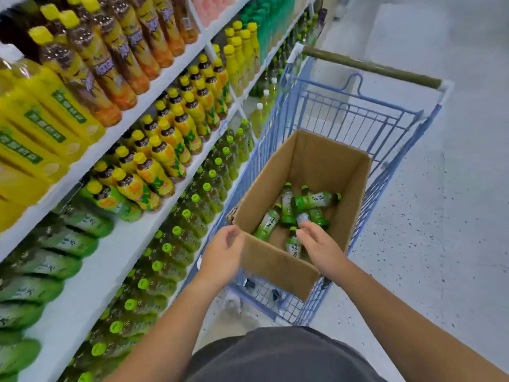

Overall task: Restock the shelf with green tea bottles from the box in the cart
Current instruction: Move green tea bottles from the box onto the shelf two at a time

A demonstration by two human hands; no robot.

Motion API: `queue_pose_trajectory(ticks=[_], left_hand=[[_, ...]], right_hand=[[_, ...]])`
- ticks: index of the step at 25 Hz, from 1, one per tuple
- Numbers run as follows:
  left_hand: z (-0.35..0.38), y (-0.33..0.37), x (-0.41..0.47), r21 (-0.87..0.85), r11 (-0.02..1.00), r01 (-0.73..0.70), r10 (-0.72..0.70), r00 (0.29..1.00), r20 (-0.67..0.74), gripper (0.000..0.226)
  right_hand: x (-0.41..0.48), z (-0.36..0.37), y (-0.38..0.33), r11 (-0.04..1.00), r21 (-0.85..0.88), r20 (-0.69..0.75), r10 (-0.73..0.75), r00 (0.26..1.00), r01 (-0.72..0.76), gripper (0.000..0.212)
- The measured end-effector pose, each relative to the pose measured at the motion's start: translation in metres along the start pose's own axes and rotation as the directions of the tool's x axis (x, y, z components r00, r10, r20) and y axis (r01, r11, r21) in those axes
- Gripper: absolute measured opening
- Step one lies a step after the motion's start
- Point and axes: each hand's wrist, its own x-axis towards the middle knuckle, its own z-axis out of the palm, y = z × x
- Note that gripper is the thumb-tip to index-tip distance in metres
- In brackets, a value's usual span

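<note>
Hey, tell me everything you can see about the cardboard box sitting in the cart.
The cardboard box is plain brown and open at the top. It sits askew in the blue wire cart. It is mostly empty: a few green tea bottles lie loose on its bottom. The left hand is at its near corner; the right hand reaches inside.

The box (275,267) is gaping open on top, bottles (314,202) lying loose inside; cart (332,113) wires are fencing its sides.
</note>
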Motion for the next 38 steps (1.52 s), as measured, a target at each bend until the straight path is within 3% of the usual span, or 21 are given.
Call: queue_pose_trajectory(ticks=[7, 12, 15, 20, 24, 28, 34, 38], left_hand=[[0.021, 0.013, 0.121, 0.114, 0.987, -0.113, 0.063, 0.925, 0.374, 0.037], [0.075, 0.007, 0.198, 0.225, 0.966, -0.127, 0.002, 0.875, 0.484, 0.040], [0.118, -0.018, 0.240, 0.360, 0.917, -0.169, -0.045, 0.855, 0.517, 0.041], [0.175, -0.069, 0.285, 0.576, 0.796, -0.187, -0.172, 0.842, 0.511, 0.048], [0.196, -0.101, 0.305, 0.711, 0.696, -0.104, -0.306, 0.852, 0.425, 0.047], [0.202, -0.118, 0.315, 0.797, 0.592, -0.116, -0.276, 0.900, 0.336, 0.052], [0.228, -0.137, 0.325, 0.876, 0.479, -0.056, -0.225, 0.957, 0.184, 0.071], [0.232, -0.150, 0.323, 0.681, 0.715, 0.159, -0.356, 0.921, 0.159, 0.084]], right_hand=[[0.046, 0.022, 0.011, 0.977, 0.078, -0.277, 0.214, 0.937, -0.200, 0.044], [0.108, 0.021, 0.043, 0.947, 0.108, -0.331, 0.322, 0.887, -0.304, 0.049], [0.155, 0.019, 0.072, 0.947, 0.028, -0.326, 0.312, 0.892, -0.321, 0.048], [0.221, 0.029, 0.129, 0.920, -0.074, -0.249, 0.355, 0.901, -0.384, 0.057], [0.248, 0.038, 0.172, 0.796, -0.136, -0.125, 0.577, 0.807, -0.590, 0.055], [0.260, 0.048, 0.200, 0.733, -0.097, -0.061, 0.671, 0.739, -0.673, 0.064], [0.268, 0.067, 0.220, 0.691, -0.023, -0.140, 0.714, 0.687, -0.723, 0.058], [0.271, 0.065, 0.231, 0.687, -0.006, -0.099, 0.722, 0.685, -0.726, 0.041]])
